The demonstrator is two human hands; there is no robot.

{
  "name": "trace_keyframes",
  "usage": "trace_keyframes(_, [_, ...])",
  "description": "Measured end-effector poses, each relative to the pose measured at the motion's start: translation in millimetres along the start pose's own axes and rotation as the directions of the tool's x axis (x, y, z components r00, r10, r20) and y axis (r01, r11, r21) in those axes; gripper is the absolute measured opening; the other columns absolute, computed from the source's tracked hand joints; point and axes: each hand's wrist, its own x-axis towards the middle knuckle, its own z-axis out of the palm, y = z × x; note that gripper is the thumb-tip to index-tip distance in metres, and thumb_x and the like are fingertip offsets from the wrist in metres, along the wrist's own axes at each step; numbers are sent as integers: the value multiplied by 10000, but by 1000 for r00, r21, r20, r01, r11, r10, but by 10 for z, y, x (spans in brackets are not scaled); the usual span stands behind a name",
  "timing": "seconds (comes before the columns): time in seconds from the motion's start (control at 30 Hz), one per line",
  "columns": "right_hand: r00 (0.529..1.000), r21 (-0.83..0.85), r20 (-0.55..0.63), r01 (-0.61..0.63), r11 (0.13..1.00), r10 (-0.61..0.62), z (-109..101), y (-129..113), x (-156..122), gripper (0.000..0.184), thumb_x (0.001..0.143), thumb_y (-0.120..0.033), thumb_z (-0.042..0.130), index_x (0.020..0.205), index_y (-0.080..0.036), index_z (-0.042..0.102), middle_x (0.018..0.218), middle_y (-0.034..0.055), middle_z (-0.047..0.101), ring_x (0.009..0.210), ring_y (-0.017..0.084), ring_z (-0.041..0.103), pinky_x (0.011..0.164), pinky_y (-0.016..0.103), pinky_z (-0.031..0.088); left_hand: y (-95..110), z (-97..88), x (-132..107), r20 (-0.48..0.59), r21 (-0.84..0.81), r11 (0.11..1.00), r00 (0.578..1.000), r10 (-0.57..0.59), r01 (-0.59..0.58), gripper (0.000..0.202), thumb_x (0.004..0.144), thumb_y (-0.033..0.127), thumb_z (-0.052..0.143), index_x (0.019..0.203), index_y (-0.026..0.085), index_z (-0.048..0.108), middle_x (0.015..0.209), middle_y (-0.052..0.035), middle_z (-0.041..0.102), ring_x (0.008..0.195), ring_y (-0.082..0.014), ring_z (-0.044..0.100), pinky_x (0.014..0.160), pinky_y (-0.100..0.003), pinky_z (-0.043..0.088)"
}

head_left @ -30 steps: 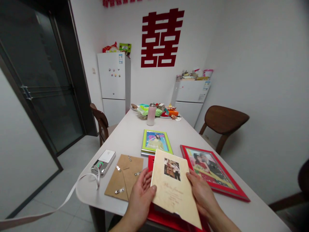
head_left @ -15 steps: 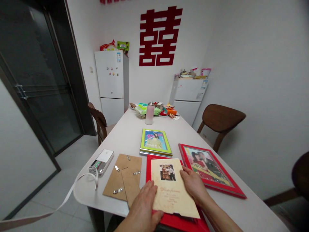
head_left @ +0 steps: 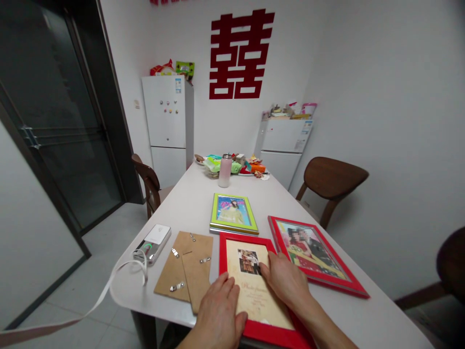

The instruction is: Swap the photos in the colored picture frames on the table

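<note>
A cream paper card with a small photo printed near its top lies inside a red picture frame at the near edge of the white table. My left hand rests flat on the card's lower left, fingers stretched out. My right hand presses flat on the card's right side, fingers pointing toward the small photo. Neither hand grips anything.
A brown frame backing board with metal clips lies left of the red frame. A green framed picture and a second red framed picture lie beyond. A white device with a strap sits at left. Bottle and clutter stand far off; chairs flank the table.
The card, held up in both hands a second ago, has been lowered into the red frame. Both hands now lie flat on top of it.
</note>
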Motion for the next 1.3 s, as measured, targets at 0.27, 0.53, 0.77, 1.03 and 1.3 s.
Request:
trace_keyframes(0.27, [978, 220, -110, 199, 955, -178, -52, -248, -134, 397, 790, -325, 349, 1108, -126, 479, 998, 126, 546, 916, 221, 503, 754, 313, 375, -522, -473, -271, -56, 148, 970, 980, -189, 195, 604, 691, 282, 494, 1245, 103, 332, 1347, -114, 242, 1239, -236, 185, 1013, -387, 184])
trace_keyframes(0.53, [888, 332, -61, 448, 830, -455, -63, -1247, -539, 492, 638, -442, 535, 1068, -204, 511, 949, 91, 555, 882, 249, 470, 783, 366, 324, -930, -520, -392, -108, 233, 894, 924, -368, 383, 596, 695, 292, 477, 1229, 62, 346, 1334, -154, 260, 1236, -242, 191, 1004, -355, 195])
trace_keyframes(0.77, [916, 432, -57, 381, 817, -397, 100, -1345, -477, 577, 612, -237, 510, 1172, -127, 423, 995, 113, 518, 930, 229, 450, 823, 329, 328, -930, -494, -415, -93, 165, 929, 943, -320, 332, 661, 653, 288, 549, 1225, 30, 342, 1337, -183, 229, 1237, -255, 176, 1009, -364, 189])
trace_keyframes(1.03, [913, 488, -76, 385, 783, -401, 109, -1318, -467, 561, 579, -212, 534, 1133, -148, 469, 986, 104, 516, 941, 234, 444, 840, 337, 340, -934, -454, -408, -105, 169, 944, 957, -269, 283, 631, 638, 221, 593, 1204, 51, 372, 1309, -189, 291, 1218, -247, 239, 1000, -369, 226])
trace_keyframes(1.3, [911, 601, -217, 408, 687, -351, -188, -1131, -457, 473, 595, -163, 503, 1066, -128, 517, 997, 97, 534, 945, 206, 457, 871, 336, 348, -964, -515, -340, -331, 312, 950, 935, 130, -21, 641, 621, 213, 654, 1185, 88, 378, 1285, -217, 323, 1209, -297, 236, 944, -467, 300])
